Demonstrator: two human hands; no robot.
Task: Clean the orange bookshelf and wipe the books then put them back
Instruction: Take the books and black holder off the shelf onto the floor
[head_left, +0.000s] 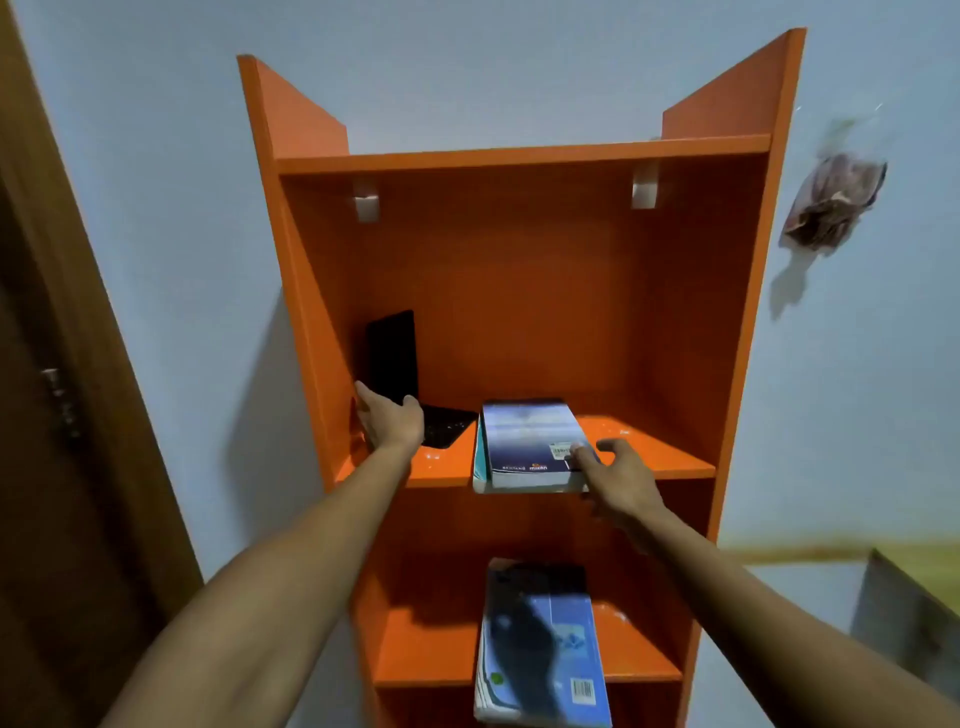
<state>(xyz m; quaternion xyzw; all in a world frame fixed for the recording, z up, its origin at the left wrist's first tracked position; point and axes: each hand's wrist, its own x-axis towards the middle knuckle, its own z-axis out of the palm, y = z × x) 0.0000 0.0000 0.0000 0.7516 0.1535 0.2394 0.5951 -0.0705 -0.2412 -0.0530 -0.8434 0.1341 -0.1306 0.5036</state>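
The orange bookshelf (519, 291) stood against a pale wall, and both of the person's hands reached into its middle compartment. The left hand (388, 418) was closed around the lower edge of a black book (392, 356) that stood upright against the left side panel, thumb on its near face and fingers behind it. Just right of that grasp, a dark flat object (445, 427) lay on the shelf board; what it was could not be told.

The right hand (621, 480) rested on the near right corner of a blue book (532, 441) lying flat on a small stack at the shelf's front edge, the stack overhanging the edge slightly. Its thumb pressed on the cover while the index finger stretched past the book's right side; whether the fingers below gripped the stack could not be told.

Below that hand, on the next shelf down, another stack of light-blue books (543, 644) lay flat, jutting over the front. Far right of the grip, a clear plastic bag (831, 202) hung on the wall.
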